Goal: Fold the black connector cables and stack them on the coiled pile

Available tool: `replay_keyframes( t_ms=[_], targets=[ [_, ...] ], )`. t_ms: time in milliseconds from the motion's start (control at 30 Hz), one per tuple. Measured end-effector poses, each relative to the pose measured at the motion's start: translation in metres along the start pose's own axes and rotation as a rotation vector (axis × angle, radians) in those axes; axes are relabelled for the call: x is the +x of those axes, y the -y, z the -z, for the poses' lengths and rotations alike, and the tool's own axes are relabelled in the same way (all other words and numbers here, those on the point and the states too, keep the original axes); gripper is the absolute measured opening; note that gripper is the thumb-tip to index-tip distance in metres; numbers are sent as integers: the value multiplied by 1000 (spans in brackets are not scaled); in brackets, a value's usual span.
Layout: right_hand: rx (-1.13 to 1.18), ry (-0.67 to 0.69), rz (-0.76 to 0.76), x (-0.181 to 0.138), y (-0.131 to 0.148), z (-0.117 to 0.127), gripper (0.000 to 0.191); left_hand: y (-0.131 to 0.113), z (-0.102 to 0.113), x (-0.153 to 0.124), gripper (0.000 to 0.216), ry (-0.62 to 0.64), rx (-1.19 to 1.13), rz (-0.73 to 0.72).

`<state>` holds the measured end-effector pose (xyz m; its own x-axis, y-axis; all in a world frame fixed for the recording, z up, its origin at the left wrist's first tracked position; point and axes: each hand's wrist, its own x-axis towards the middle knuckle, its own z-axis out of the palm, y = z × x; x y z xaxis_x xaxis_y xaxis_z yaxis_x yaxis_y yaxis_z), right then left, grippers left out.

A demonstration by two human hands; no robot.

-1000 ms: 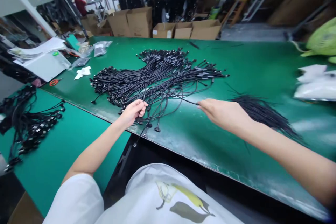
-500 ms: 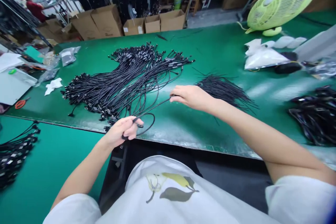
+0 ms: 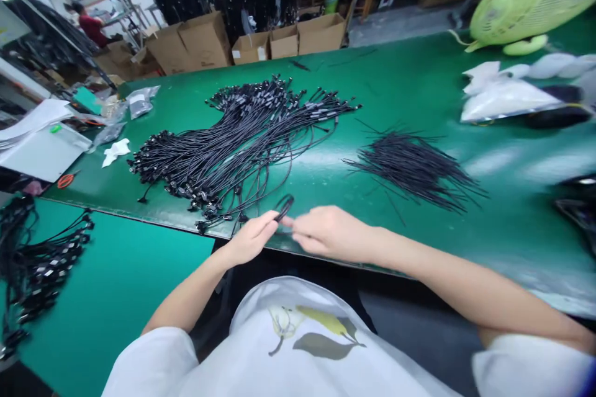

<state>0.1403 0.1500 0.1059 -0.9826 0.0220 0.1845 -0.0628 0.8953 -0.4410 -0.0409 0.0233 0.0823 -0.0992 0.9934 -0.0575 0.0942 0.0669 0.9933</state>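
A thin black cable (image 3: 285,203), bent into a small loop, sticks up from between the fingers of my left hand (image 3: 251,239) at the table's front edge. Close against it on the right is my right hand (image 3: 330,234), its fingers curled at the looped cable and slightly smeared by motion. What lies inside its fingertips is partly hidden. Just beyond both hands spreads a large heap of black cables (image 3: 223,142) with connectors at their ends. A loose pile of thin black ties (image 3: 414,164) lies to the right.
Orange-handled scissors (image 3: 66,180) and a white box (image 3: 44,152) are at the left. A green fan (image 3: 531,0) and a white bag (image 3: 510,101) stand at the right. Cardboard boxes (image 3: 205,43) line the far side. More cables (image 3: 51,260) lie on the lower left surface.
My right hand has come down and left, bringing the stretched cable back to my left hand. My left hand has shifted slightly right, and the cable is now gathered into a loop.
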Motion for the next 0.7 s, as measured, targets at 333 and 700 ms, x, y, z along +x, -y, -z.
replay_keyframes(
  t_ms=[333, 700],
  targets=[
    [861, -571, -497, 36, -19, -44, 32, 2, -19, 14, 35, -202, -662, 68],
    [1566, -746, -488, 44, 0, -45, 53, 13, -35, 5, 45, -166, -629, 93]
  ],
)
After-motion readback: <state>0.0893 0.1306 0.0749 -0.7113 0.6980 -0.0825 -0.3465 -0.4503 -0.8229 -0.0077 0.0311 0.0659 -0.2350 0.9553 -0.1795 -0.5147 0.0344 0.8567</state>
